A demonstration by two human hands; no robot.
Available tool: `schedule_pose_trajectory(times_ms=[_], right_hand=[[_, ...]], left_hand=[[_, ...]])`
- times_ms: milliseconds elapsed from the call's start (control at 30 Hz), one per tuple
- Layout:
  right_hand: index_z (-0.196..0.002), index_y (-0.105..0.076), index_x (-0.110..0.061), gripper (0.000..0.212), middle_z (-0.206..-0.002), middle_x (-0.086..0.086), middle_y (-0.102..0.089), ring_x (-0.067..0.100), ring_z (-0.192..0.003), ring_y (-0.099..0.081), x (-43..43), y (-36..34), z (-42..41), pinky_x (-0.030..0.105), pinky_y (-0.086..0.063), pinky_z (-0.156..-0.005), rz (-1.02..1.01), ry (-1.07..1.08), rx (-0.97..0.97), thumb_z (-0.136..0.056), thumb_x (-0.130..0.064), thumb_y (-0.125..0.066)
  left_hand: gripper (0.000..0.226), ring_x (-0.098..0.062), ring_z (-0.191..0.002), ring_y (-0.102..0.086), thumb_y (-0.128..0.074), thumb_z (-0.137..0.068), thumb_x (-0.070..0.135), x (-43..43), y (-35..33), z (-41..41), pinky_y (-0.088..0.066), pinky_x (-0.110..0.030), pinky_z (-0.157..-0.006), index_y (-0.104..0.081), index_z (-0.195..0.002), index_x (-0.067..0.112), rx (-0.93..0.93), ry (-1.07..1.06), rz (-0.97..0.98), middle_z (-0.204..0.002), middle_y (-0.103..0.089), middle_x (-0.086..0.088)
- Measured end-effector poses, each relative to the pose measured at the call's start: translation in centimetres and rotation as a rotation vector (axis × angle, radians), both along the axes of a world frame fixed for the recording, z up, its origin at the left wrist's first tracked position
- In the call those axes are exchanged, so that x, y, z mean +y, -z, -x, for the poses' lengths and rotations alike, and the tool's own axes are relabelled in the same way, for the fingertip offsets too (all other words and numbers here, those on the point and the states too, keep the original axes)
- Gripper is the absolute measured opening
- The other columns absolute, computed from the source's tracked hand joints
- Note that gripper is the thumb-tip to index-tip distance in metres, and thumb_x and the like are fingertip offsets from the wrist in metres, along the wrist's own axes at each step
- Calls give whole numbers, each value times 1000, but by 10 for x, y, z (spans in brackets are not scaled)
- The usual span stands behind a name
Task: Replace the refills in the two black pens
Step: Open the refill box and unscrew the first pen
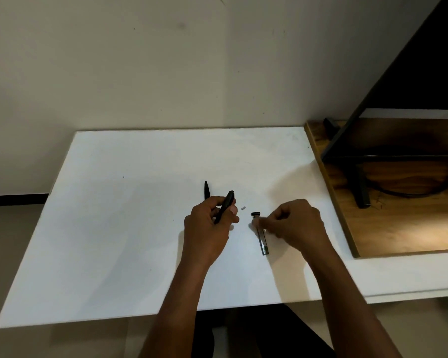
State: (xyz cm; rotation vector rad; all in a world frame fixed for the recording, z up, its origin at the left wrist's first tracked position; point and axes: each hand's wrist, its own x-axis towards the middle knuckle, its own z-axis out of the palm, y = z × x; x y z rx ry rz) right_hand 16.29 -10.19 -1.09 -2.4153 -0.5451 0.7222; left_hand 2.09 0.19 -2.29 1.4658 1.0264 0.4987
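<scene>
1. My left hand (209, 228) is curled round a black pen (226, 205), thumb and fingers gripping its lower half. The pen is raised off the surface and slants up and to the right, its upper end clear of my fingers.
2. My right hand (296, 223) is just above the white tabletop (109, 228), fingers bent and drawn together toward the left. The fingertips (259, 223) are blurred; I cannot tell whether they grip anything.
3. A slim dark stick (264, 242) lies flat on the tabletop below those fingertips, running toward me. Its far end is hidden by the blur.
4. A short black piece (255, 214) lies just beyond the right fingertips, between my two hands.
5. A small grey bit (242, 208) lies on the tabletop just right of my left thumb, apart from the short black piece.
6. A black tapered piece (206, 189) lies behind my left hand, point away from me, its near end hidden by my knuckles.
7. A wooden shelf unit (398, 228) with a black frame stands at the table's right edge, well apart from the parts.
</scene>
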Motion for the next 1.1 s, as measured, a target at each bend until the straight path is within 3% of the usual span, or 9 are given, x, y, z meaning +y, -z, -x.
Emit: schedule_pose_trajectory(times_ms=[267,400,500,633,800,967,1100], right_hand=[[-64,-75,-12,23,-58,-6,-67,6,-54,-59,8,5,8,19,-34,-45,115,-23,-21,-64,-32,-87],[-62,-73,-12,23,-55,-9,-64,5,-53,-59,6,4,6,19,-36,-45,87,-74,-39,-65,-32,-84],[-63,-74,-15,22,-58,-8,-68,5,-57,-63,7,-2,6,19,-41,-49,7,-136,-4,-69,-32,-85],[-79,-76,-11,13,-69,5,-77,17,-69,-75,10,-12,8,30,-60,-67,-282,-182,193,-76,-22,-84],[-92,-79,-14,6,-80,7,-79,15,-73,-71,7,-16,7,18,-49,-58,-484,-245,406,-88,-15,-75],[-97,-78,-10,10,-86,9,-79,24,-82,-74,6,-14,6,29,-58,-70,-558,-279,405,-92,-13,-70],[-96,-77,-7,11,-80,8,-78,21,-77,-74,5,-12,0,28,-58,-67,-585,-195,358,-94,-5,-67]], left_hand=[[10,2,-67,-71,-70,-91,23,-1,7,-1,-55,-25,-66,-71,-100,26,74,34,-62,-77,-77,7],[12,5,-66,-70,-70,-91,24,-2,7,-1,-52,-19,-61,-72,-103,23,96,37,-60,-78,-77,7],[11,7,-67,-70,-70,-91,26,-3,3,-2,-50,-14,-59,-74,-101,24,89,44,-41,-78,-77,9],[11,-5,-47,-54,-72,-89,35,-1,-3,0,-42,-19,-48,-79,-94,28,-22,47,115,-70,-72,11],[6,-6,-44,-45,-75,-86,30,8,-9,6,-37,-18,-42,-80,-89,29,-104,18,188,-67,-64,5],[5,-9,-45,-53,-75,-86,32,9,-9,8,-41,-27,-52,-78,-85,28,-82,3,100,-60,-67,2],[10,-11,-44,-53,-70,-91,23,11,-11,9,-42,-27,-53,-76,-84,22,-127,-9,114,-85,-80,5]])
